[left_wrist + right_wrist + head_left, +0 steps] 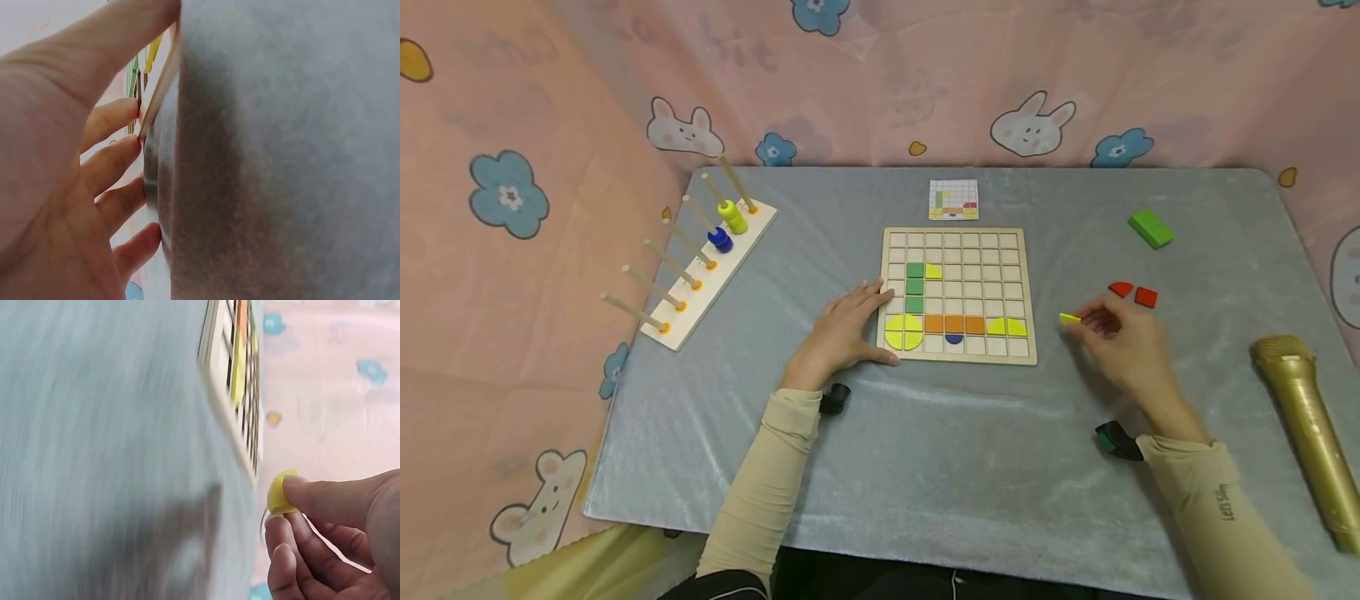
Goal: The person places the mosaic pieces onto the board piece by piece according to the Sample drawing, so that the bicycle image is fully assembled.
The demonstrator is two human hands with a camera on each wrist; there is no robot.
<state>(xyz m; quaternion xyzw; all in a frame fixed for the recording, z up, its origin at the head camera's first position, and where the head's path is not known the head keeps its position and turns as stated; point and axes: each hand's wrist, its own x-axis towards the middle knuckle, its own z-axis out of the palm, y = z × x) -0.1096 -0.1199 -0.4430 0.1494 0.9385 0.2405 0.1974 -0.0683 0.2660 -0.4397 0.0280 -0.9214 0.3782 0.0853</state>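
Note:
In the head view a wooden grid board (956, 296) lies mid-table with green squares (914, 287), orange squares (954, 324), yellow quarter-circle pieces (903, 332) and a dark blue half-circle (954, 339) in its cells. My left hand (847, 332) rests at the board's left edge, fingers spread, thumb near the lower corner; the left wrist view shows fingertips at the rim. To the right of the board, my right hand (1123, 350) pinches a yellow quarter-circle piece (282, 491) between thumb and fingers, raised over the cloth. Two red pieces (1146, 297) lie just beyond that hand.
A printed pattern card (953, 200) lies behind the board. Green blocks (1151, 228) sit at the back right, and a gold microphone (1306, 442) lies along the right side. At the left stands a peg rack (708, 275) with blue rings (720, 240) and yellow-green rings (732, 217).

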